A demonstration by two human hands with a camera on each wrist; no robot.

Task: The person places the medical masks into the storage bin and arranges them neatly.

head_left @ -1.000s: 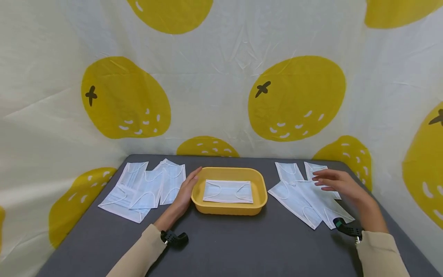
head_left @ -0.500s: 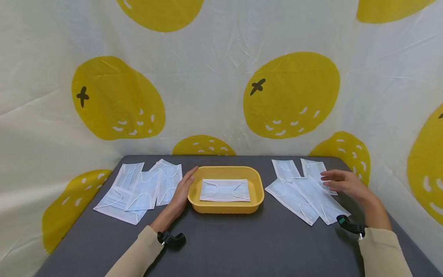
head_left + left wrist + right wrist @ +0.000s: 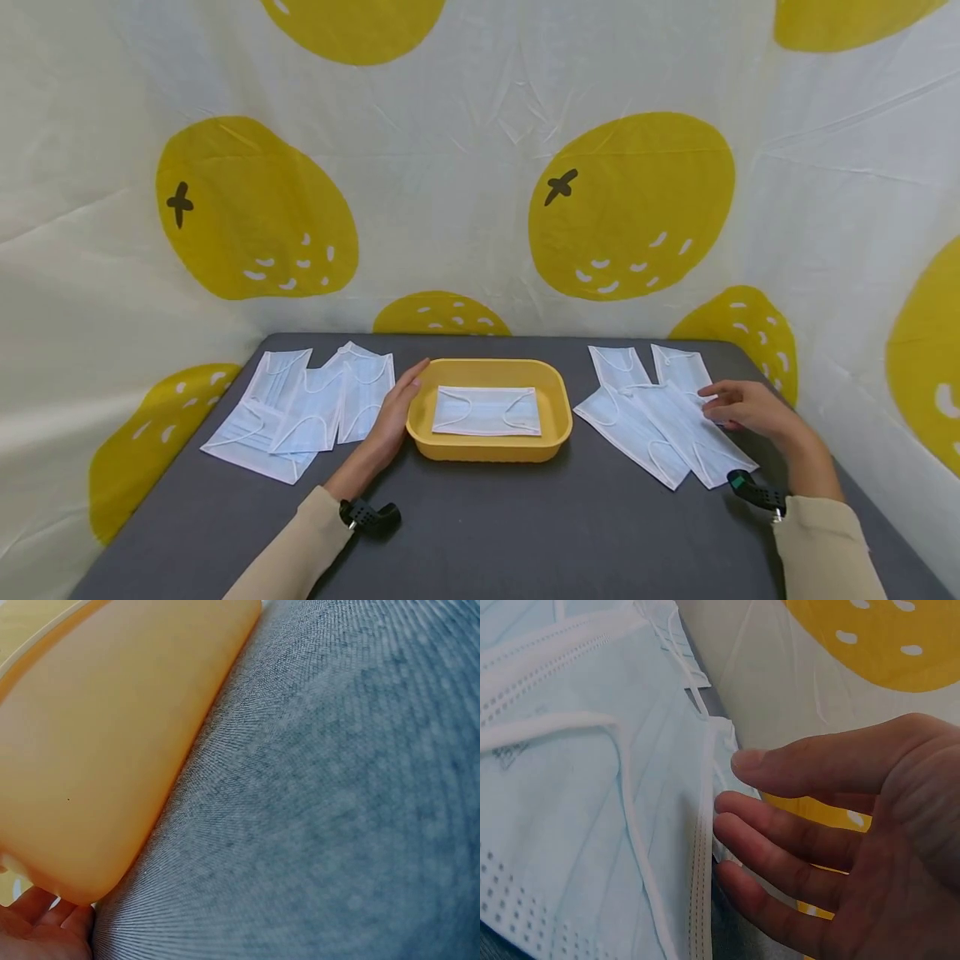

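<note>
A yellow plastic basket (image 3: 491, 452) stands mid-table with one pale blue face mask (image 3: 487, 413) lying flat inside. My left hand (image 3: 388, 423) rests along the basket's left side with fingers extended; in the left wrist view, its fingers (image 3: 34, 906) touch the basket's end. At right, several overlapping masks (image 3: 633, 433) lie on the table. My right hand (image 3: 753, 410) is beside the back right mask (image 3: 678, 367). In the right wrist view, the thumb (image 3: 810, 761) and bent fingers (image 3: 787, 840) are apart, near a mask's edge (image 3: 724, 765), with nothing visibly pinched.
Several more masks (image 3: 307, 408) overlap on the left of the dark grey table (image 3: 525, 525). A white curtain (image 3: 450, 208) printed with yellow fruit hangs behind the table and along its sides.
My right hand has lowered toward the back right mask, its thumb and fingers drawing closer together. The left hand stays against the basket. The head view has shifted slightly.
</note>
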